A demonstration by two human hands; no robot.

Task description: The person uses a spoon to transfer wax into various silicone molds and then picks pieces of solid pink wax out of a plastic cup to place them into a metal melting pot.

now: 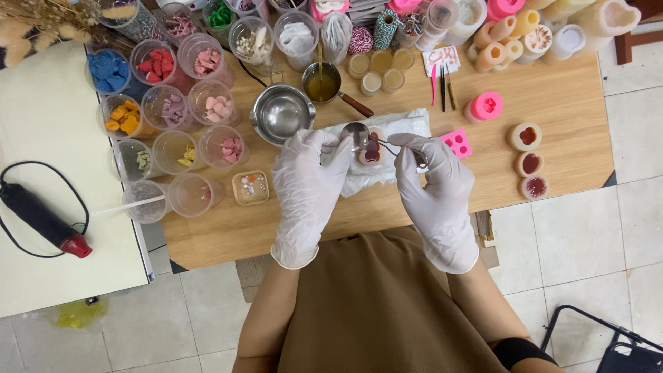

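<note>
The small round cream candle with a red heart centre sits between both gloved hands, steadied by the left hand (fingertips touching), while the right hand pinches a steel spoon whose handle runs rightward.

A small candle sits on a cloth between the fingers of both hands, a spoon over it; a steel bowl lies just left of them, finished candles well to their right
</note>
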